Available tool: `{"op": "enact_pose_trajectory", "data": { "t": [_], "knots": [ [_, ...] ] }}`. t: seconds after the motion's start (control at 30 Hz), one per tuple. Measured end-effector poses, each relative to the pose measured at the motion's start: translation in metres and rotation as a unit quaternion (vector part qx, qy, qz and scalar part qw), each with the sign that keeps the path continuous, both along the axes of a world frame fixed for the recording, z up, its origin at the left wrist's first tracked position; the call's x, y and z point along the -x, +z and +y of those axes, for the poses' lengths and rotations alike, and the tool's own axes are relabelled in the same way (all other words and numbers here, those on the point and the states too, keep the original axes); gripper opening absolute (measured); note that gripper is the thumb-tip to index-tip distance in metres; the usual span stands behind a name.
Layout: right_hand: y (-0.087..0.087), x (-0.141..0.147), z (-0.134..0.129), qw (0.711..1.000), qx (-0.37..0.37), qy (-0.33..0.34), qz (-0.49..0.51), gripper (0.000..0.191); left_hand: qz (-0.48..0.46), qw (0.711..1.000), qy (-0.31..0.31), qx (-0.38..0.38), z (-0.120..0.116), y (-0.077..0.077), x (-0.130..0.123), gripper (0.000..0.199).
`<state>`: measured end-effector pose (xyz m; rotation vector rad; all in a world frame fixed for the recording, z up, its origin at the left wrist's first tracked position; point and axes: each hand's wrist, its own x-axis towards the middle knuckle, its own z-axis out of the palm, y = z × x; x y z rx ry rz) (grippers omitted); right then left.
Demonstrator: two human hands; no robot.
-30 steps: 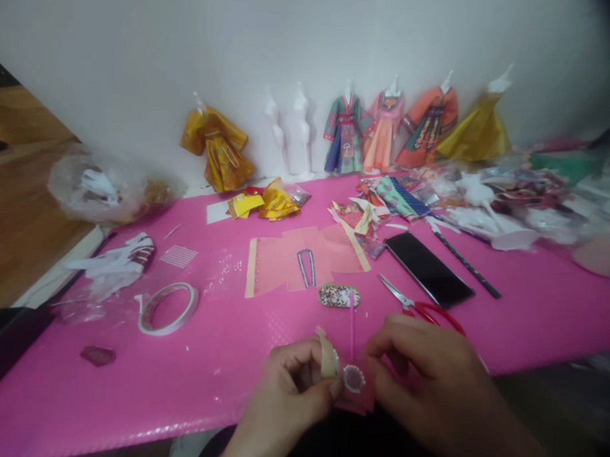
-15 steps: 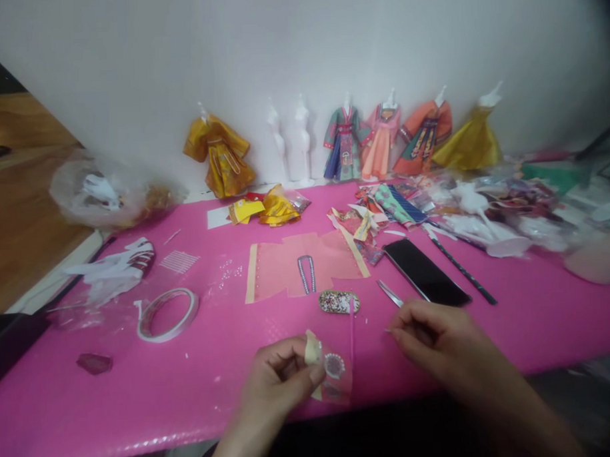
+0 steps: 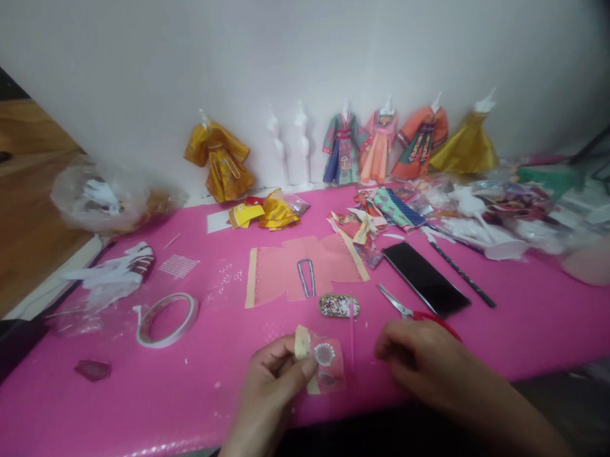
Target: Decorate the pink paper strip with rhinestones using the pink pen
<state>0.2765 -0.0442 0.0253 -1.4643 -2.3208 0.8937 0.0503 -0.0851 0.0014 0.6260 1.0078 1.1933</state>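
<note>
A small pink fabric piece with a cream edge and a round, pearl-rimmed ornament is pinched between the thumb and fingers of my left hand. My right hand is over the table just right of a thin pink stick, its fingers curled in; whether they hold anything is hidden. Behind it lie red-handled scissors. A tray of small beads touches the stick's upper end. Farther back, a pink garment piece lies flat with a beaded trim loop on it.
A tape roll and plastic wrappings lie left. A black phone and patterned strip lie right. Fabric scraps sit behind, with dressed and bare doll figures along the wall.
My left hand and the fabric piece have shifted slightly left and up. My right hand has moved slightly left and down, its fingers more curled, and the scissors' red handles now show.
</note>
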Motion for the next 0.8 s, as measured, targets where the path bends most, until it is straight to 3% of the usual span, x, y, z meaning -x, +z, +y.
{"op": "enact_pose_trajectory", "data": {
  "t": [0.27,0.43,0.53,0.8],
  "knots": [
    [0.021,0.02,-0.006,0.98,0.063,0.02,0.186,0.022,0.047,0.999,-0.003,0.014,-0.005,0.018,-0.011,0.016],
    [0.024,0.037,-0.014,0.938,0.13,-0.044,0.319,0.018,0.031,0.999,0.024,0.036,-0.009,0.024,-0.022,0.013],
    [0.021,0.042,-0.016,0.936,0.121,-0.08,0.32,0.019,0.022,0.999,0.009,0.023,-0.009,0.025,-0.023,0.01],
    [0.02,0.038,-0.015,0.944,0.113,-0.077,0.299,0.014,-0.019,0.999,-0.013,0.032,-0.014,0.024,-0.022,0.015]
  ]
}}
